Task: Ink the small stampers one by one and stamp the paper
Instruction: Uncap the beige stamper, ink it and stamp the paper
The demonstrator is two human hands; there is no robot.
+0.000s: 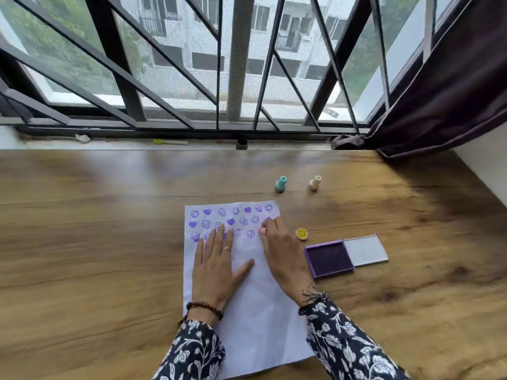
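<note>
A white paper (255, 297) lies on the wooden table, its top part covered with purple smiley and heart prints. My left hand (216, 264) rests flat on the paper with fingers spread. My right hand (277, 248) pinches a small pink stamper (262, 231) and presses it down at the right end of the third row. A yellow smiley stamper (302, 233) stands just right of the paper. The open purple ink pad (328, 259) sits further right, with its clear lid (366, 250) folded out beside it.
A teal stamper (281, 184) and a beige stamper (315, 183) stand upright behind the paper. The window sill (170, 145) with barred windows runs along the table's far edge. A dark curtain (450, 105) hangs at the right.
</note>
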